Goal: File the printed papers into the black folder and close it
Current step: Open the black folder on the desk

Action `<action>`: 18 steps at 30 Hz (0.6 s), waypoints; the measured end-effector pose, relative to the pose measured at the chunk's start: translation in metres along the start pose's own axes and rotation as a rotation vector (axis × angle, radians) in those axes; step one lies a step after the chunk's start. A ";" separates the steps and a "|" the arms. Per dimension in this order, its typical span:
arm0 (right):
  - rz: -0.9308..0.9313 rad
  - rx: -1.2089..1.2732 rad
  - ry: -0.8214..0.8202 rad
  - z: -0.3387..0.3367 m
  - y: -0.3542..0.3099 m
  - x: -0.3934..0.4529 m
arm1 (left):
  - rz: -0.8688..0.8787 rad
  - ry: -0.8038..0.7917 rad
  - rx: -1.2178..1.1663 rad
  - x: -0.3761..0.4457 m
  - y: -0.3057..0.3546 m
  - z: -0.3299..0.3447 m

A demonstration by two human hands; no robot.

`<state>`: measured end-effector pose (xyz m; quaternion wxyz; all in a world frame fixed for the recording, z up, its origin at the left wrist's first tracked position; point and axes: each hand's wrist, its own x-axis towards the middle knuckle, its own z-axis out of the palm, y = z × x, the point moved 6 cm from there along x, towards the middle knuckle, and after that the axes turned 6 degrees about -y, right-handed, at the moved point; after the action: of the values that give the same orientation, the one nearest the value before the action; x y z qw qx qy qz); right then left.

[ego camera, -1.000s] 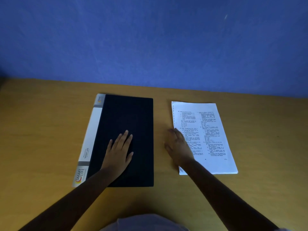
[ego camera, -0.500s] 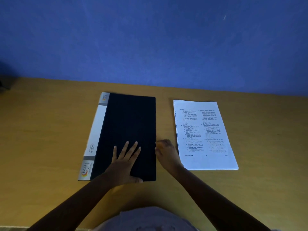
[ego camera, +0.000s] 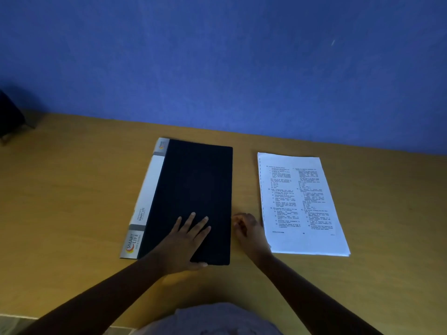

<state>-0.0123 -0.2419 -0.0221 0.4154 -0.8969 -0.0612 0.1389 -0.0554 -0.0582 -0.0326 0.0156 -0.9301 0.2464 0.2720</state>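
The black folder (ego camera: 196, 187) lies closed and flat on the wooden table, its white spine strip on the left. My left hand (ego camera: 187, 240) rests palm down on the folder's near part, fingers spread, thumb at its front edge. My right hand (ego camera: 246, 229) sits on the table between the folder and the papers, fingers curled at the folder's right edge; I cannot tell whether they grip the cover. The stack of printed papers (ego camera: 302, 201) lies flat to the right of the folder, text side up.
The wooden table (ego camera: 72, 201) runs back to a blue wall (ego camera: 217, 68). A dark object (ego camera: 9, 114) stands at the far left edge of the table. The table's near edge shows at the bottom left.
My right hand left the papers and moved left to the folder's right edge. My left hand slid nearer on the folder cover, towards its front edge.
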 end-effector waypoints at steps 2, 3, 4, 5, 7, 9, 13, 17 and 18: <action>0.004 0.006 0.000 0.000 0.000 0.001 | -0.002 -0.006 0.025 0.001 0.002 0.003; 0.006 0.008 -0.002 0.000 0.000 0.002 | -0.003 -0.003 0.029 0.001 0.004 0.004; 0.007 0.011 -0.004 0.001 0.000 0.003 | -0.005 0.005 0.024 0.001 0.005 0.005; 0.010 0.016 -0.005 0.001 0.001 0.004 | -0.008 0.016 0.014 0.002 0.007 0.005; 0.018 0.030 -0.003 0.001 0.001 0.006 | -0.018 0.041 -0.004 0.002 0.010 0.005; 0.028 0.043 0.001 0.000 0.001 0.010 | -0.017 0.057 -0.004 0.001 0.011 0.005; 0.043 0.045 -0.016 -0.001 0.002 0.014 | -0.067 0.056 -0.037 -0.006 -0.004 0.003; 0.039 0.047 -0.045 -0.001 0.004 0.014 | -0.140 0.053 -0.008 -0.026 -0.032 0.005; 0.038 0.047 -0.045 -0.001 0.004 0.014 | -0.140 0.071 0.002 -0.032 -0.037 0.006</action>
<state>0.0016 -0.2424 -0.0274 0.4320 -0.8847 -0.0501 0.1682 -0.0646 -0.0104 -0.0248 0.0268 -0.9540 0.1816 0.2371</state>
